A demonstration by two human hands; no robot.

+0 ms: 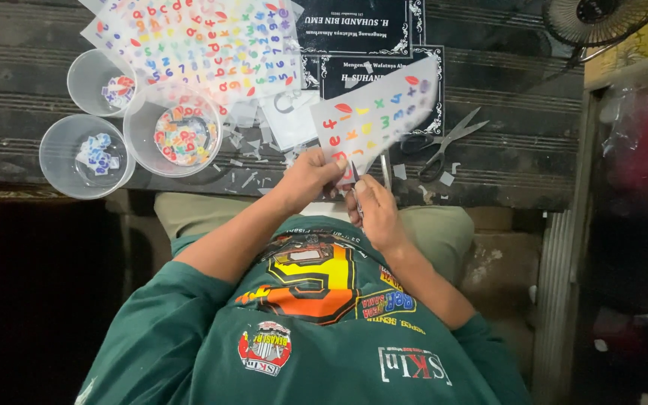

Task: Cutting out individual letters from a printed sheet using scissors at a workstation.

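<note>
Sticker sheet [375,114], thin and floppy, held up over the dark table's [504,90] near edge. Left hand [310,176] pinches its lower corner; right hand [373,206] is closed around small scissors [356,196] at the bottom edge. Judged light and easily creased; best gripped near the cut line.

A table [54,82] lies ahead of the person. At its near edge, in the middle, the left hand [310,176] holds up a sticker strip [376,112], with the right hand [375,210] just beside it, lower and to the right. Scissors [444,142] lie on the table right of the strip. Three cups [91,154] cluster at the left, with a sticker sheet [204,41] behind them. A fan [601,19] sits at the far right.
</note>
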